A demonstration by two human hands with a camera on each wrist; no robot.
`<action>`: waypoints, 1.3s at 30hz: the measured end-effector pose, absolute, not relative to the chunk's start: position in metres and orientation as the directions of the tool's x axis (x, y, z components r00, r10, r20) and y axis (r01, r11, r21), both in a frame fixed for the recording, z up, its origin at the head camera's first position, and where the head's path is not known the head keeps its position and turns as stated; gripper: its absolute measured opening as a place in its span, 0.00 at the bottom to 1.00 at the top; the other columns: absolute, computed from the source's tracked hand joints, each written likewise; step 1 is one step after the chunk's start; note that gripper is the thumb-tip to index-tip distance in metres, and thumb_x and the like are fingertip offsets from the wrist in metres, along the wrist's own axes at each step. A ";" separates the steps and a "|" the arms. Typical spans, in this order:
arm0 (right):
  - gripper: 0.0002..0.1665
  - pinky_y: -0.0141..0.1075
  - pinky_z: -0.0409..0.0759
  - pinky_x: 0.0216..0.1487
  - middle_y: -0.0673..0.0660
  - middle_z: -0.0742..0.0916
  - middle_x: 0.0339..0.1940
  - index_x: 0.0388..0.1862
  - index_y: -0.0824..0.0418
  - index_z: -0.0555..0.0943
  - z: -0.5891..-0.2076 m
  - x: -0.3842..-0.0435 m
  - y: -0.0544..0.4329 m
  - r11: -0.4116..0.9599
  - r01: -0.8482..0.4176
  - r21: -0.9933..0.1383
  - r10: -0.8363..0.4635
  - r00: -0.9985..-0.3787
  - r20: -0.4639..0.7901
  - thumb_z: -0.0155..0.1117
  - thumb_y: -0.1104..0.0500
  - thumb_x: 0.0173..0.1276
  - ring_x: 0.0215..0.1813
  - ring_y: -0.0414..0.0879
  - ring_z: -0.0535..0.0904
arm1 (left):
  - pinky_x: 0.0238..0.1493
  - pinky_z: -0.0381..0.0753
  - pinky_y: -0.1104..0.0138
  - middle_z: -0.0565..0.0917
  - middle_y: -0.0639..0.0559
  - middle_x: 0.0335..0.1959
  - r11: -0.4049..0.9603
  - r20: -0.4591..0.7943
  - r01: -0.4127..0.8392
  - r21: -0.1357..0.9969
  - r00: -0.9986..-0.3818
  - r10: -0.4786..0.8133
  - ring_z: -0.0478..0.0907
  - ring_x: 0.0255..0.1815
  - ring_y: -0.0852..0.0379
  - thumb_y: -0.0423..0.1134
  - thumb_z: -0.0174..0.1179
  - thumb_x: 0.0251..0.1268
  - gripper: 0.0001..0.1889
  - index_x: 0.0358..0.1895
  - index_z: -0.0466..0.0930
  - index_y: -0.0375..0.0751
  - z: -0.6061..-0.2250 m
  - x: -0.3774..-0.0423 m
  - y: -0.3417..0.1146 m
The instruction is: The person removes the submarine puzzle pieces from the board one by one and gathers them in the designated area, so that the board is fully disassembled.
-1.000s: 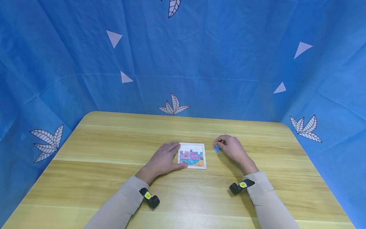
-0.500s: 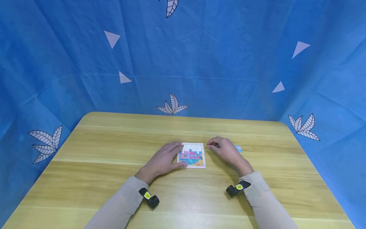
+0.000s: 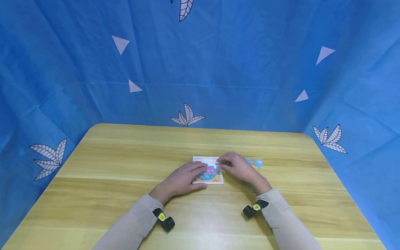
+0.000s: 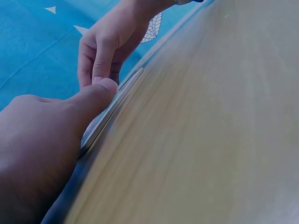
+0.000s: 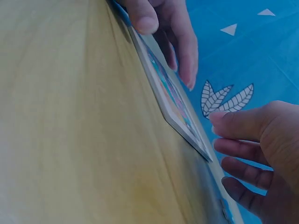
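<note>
A small white-framed jigsaw puzzle (image 3: 208,183) with a pink and blue picture lies flat on the table; its upper part shows bare white backing. Across its left side rests my left hand (image 3: 182,178), with the fingers extended over the picture and the thumb by the near edge. My right hand (image 3: 240,169) is over the upper right corner of the puzzle, thumb and fingertips brought together. They appear to pinch a small puzzle piece, mostly hidden by the fingers. In the right wrist view, the right thumb (image 5: 238,123) and curled fingers stand just beyond the board.
Loose blue puzzle pieces (image 3: 258,163) lie on the wooden table (image 3: 131,152), just right of my right hand. A blue curtain (image 3: 250,62) with white leaf and triangle prints hangs behind the table and at both sides.
My right hand has moved left from the loose pieces to the puzzle, uncovering blue pieces behind it. My left hand's fingers have slid a little further right over the picture.
</note>
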State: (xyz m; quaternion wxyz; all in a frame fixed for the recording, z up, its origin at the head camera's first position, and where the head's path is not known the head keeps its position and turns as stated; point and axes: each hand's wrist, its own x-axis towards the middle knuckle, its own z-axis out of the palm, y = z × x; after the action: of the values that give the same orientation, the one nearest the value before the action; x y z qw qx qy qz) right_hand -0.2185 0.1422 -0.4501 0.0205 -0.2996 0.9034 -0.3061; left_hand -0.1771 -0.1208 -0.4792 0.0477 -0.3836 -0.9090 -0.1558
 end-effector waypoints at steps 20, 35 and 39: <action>0.15 0.48 0.76 0.59 0.52 0.84 0.51 0.52 0.55 0.84 -0.454 -0.207 0.122 0.679 -0.614 -0.402 -0.623 -0.772 0.127 0.65 0.52 0.70 0.57 0.51 0.77 | 0.73 0.60 0.60 0.71 0.52 0.69 0.619 0.225 0.762 0.191 -0.647 0.728 0.64 0.71 0.52 0.60 0.52 0.71 0.33 0.72 0.66 0.45 -0.484 -0.177 -0.121; 0.11 0.45 0.79 0.54 0.52 0.84 0.45 0.47 0.58 0.85 -0.451 -0.206 0.116 0.704 -0.617 -0.352 -0.612 -0.778 0.141 0.66 0.56 0.69 0.51 0.50 0.79 | 0.71 0.64 0.59 0.69 0.52 0.71 0.658 0.150 0.717 0.230 -0.694 0.704 0.63 0.72 0.53 0.60 0.48 0.74 0.32 0.72 0.67 0.45 -0.484 -0.178 -0.118; 0.08 0.46 0.79 0.54 0.53 0.85 0.42 0.44 0.59 0.85 -0.452 -0.206 0.113 0.700 -0.623 -0.350 -0.607 -0.777 0.168 0.65 0.58 0.69 0.51 0.52 0.78 | 0.71 0.64 0.60 0.69 0.53 0.71 0.669 0.132 0.703 0.243 -0.707 0.695 0.63 0.72 0.53 0.60 0.48 0.73 0.32 0.72 0.67 0.45 -0.483 -0.177 -0.118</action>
State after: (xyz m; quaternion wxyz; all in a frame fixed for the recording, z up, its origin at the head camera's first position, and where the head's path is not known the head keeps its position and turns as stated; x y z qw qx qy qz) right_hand -0.2055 0.1127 -0.4515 -0.0199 -0.3335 0.9217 -0.1970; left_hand -0.1771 -0.1183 -0.4830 0.0140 -0.3828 -0.9133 -0.1387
